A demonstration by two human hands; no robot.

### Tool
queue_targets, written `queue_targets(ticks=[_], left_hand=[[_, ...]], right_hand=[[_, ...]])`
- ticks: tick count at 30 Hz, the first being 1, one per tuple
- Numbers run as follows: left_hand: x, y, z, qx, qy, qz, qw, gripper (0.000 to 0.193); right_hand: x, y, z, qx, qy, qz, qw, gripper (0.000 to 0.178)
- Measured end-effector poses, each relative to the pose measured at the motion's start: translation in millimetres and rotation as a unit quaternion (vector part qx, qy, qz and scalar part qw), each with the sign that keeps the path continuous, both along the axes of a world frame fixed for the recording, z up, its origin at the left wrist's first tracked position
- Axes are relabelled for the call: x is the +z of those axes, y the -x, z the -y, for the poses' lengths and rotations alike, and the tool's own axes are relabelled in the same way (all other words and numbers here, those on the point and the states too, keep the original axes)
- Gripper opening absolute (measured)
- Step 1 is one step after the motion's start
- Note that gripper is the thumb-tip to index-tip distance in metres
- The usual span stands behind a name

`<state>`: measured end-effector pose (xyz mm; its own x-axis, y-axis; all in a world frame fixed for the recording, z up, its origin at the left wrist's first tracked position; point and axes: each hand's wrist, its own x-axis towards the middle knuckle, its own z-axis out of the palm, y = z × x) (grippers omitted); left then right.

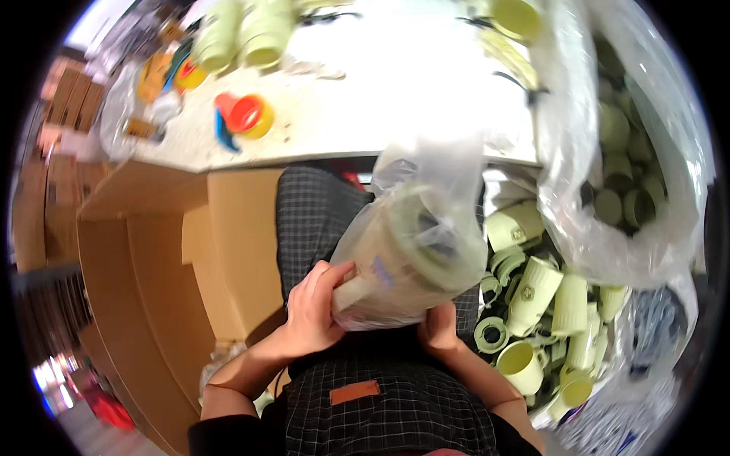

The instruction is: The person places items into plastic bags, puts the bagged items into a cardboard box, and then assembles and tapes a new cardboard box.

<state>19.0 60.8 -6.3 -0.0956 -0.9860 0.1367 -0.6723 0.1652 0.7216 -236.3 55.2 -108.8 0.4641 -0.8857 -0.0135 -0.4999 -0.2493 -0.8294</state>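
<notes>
In front of my lap is a large pale jug [384,266] with a side handle, wrapped in a clear plastic bag [441,167]. The bag's loose upper part stands up toward the table, and the jug is tilted and a little blurred. My left hand [313,305] grips it on the handle side, fingers curled over the plastic. Against the lower right of the bag is my right hand [439,328], closed on it, with its fingertips partly hidden behind.
An open cardboard box [148,281] stands at my left. To my right, pale green cups [532,296] and rings fill a container beside a plastic-lined bin [566,220] of darker green parts. The white table [365,83] ahead holds orange-yellow toy-like cups [247,115] and green jugs [266,34].
</notes>
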Motion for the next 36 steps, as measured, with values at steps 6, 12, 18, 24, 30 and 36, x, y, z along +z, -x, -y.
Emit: queue_targets(ticks=[6, 12, 18, 24, 30, 36], left_hand=[[-33.6, -8.1, -68.6, 0.212, 0.068, -0.070, 0.972, 0.070], [4.5, -196.5, -207.5, 0.635, -0.028, -0.251, 0.730, 0.048], [-186.0, -283.9, -292.0, 0.529, -0.403, -0.021, 0.746, 0.044], [-234.5, -298.1, -315.8, 0.361, -0.479, -0.004, 0.800, 0.040], [-190.2, -316.3, -349.7, 0.342, -0.614, 0.043, 0.710, 0.038], [-65.3, -310.0, -196.7, 0.436, -0.229, 0.313, 0.812, 0.042]], right_hand=[[17.8, -62.8, 9.8, 0.235, -0.182, 0.064, 0.953, 0.084], [95.1, -131.9, 3.8, 0.424, -0.199, 0.241, 0.850, 0.079], [68.2, -94.2, 6.4, 0.186, -0.234, 0.124, 0.946, 0.065], [33.1, 39.4, 22.4, -0.144, -0.108, 0.124, 0.976, 0.040], [-29.0, 224.7, 62.0, -0.281, 0.162, -0.390, 0.862, 0.051], [-118.0, 288.4, 71.0, -0.120, -0.036, -0.623, 0.772, 0.044]])
